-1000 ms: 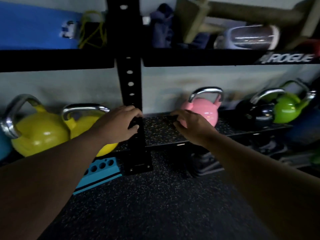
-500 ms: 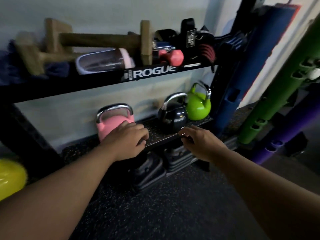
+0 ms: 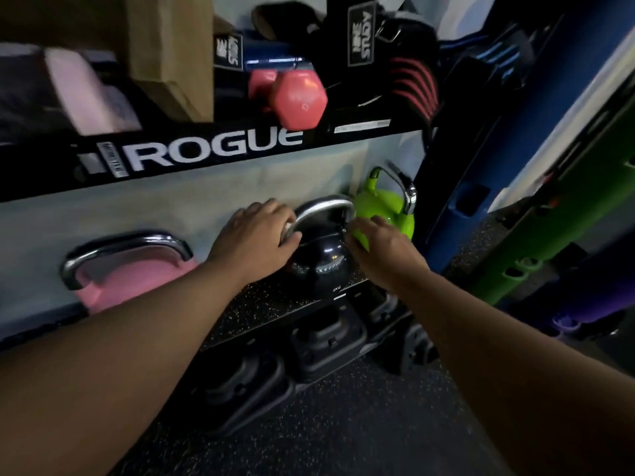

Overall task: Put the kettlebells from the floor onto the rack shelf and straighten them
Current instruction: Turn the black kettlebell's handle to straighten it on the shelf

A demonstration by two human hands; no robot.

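Three kettlebells stand on the speckled rack shelf (image 3: 271, 309): a pink kettlebell (image 3: 137, 273) at the left, a black kettlebell (image 3: 318, 259) in the middle and a green kettlebell (image 3: 381, 207) at the right by the wall. My left hand (image 3: 256, 238) is wrapped on the left end of the black kettlebell's chrome handle. My right hand (image 3: 381, 250) presses against the right side of the black kettlebell, between it and the green one. My left forearm hides part of the pink kettlebell.
Above is an upper shelf marked ROGUE (image 3: 213, 149) holding a pink dumbbell (image 3: 299, 97), wooden pieces and wraps. Black dumbbell blocks (image 3: 326, 345) sit under the shelf on the rubber floor (image 3: 343, 424). Blue, green and purple rollers (image 3: 536, 255) stand at the right.
The view has swung right along the rack. Both hands left the shelf edge near the pink kettlebell and moved up onto the black kettlebell, the left gripping its handle.
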